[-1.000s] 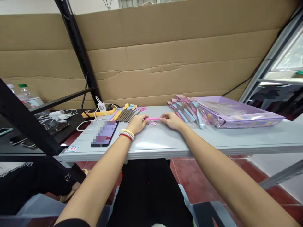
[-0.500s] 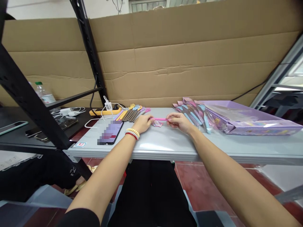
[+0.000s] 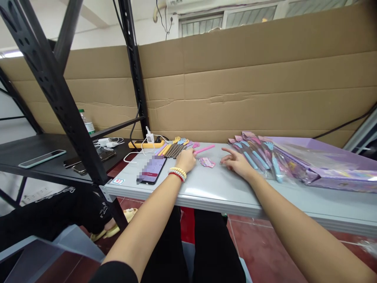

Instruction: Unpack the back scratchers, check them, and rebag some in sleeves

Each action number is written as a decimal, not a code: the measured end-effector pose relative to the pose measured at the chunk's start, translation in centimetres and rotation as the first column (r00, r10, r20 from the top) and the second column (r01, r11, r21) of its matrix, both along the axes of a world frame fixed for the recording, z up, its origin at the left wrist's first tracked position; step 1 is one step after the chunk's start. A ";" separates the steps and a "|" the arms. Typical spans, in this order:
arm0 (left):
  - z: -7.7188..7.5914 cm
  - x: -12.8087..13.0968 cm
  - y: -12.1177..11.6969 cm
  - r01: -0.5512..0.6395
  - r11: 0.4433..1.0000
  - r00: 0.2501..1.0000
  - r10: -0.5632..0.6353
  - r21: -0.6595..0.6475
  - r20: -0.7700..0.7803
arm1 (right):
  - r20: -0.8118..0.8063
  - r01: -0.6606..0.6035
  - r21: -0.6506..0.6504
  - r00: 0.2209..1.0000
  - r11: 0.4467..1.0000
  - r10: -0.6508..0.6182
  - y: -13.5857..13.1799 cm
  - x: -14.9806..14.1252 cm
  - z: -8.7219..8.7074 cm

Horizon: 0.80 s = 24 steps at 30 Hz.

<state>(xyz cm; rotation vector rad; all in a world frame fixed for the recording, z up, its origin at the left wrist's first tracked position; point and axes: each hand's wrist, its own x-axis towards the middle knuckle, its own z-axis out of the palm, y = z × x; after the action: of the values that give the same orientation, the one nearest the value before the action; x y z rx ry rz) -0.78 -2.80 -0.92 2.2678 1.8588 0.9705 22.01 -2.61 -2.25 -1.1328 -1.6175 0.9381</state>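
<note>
My left hand [image 3: 186, 160], with beaded bracelets at the wrist, is closed around a pink back scratcher [image 3: 205, 149]. Its handle points to the right and tilts slightly up; the other end is hidden by my fingers. My right hand [image 3: 235, 162] hovers over the shelf, apart from it, index finger stretched out, holding nothing. Between the hands lies a small pink printed card [image 3: 206, 162]. Just behind my left hand, several back scratchers [image 3: 176, 150] with yellow, blue, purple and pink claws lie side by side.
A phone [image 3: 153, 169] lies left of my left hand, near a yellow power strip [image 3: 132, 145] with white cables. To the right are bagged back scratchers [image 3: 250, 153] and a purple box [image 3: 326, 179]. A black post [image 3: 79, 118] stands at the left.
My right hand has let go of the pink back scratcher and opened, moving away from it. The left hand keeps it, now tilted. The camera view has shifted left and up.
</note>
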 end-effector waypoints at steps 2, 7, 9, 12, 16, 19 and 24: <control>0.2 -0.5 0.1 -0.164 0.986 0.984 0.164 -0.011 0.063 | 0.116 0.050 0.090 0.991 0.995 -0.061 0.1 0.0 -0.2; 0.7 -1.3 0.3 -0.332 0.943 0.933 0.331 -0.021 0.142 | 0.208 0.092 0.123 0.971 0.988 -0.116 0.4 0.2 -0.5; 1.1 -1.8 0.3 -0.359 0.933 0.924 0.358 -0.014 0.134 | 0.226 0.085 0.093 0.968 0.992 -0.104 0.4 0.2 -0.5; 2.1 -3.3 0.3 -0.417 0.908 0.905 0.418 -0.023 0.084 | 0.234 0.060 0.075 0.969 0.995 -0.076 0.6 0.3 -0.5; 3.6 -6.7 0.3 -0.517 0.852 0.856 0.513 -0.083 -0.058 | 0.251 0.043 0.061 0.966 0.997 -0.057 1.0 0.4 -0.7; 4.0 -8.7 0.3 -0.566 0.819 0.824 0.555 -0.094 -0.115 | 0.287 0.034 0.059 0.957 0.998 -0.050 1.2 0.5 -0.8; 3.3 -9.4 1.1 -0.579 0.805 0.814 0.559 -0.133 -0.158 | 0.321 0.031 0.060 0.946 0.998 -0.049 1.0 0.4 -0.6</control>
<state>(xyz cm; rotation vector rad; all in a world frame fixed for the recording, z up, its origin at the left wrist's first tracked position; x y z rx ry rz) -10.22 -1.73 2.42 1.7090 2.6397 0.6830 22.38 -1.60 -2.88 -1.3287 -1.8602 0.7032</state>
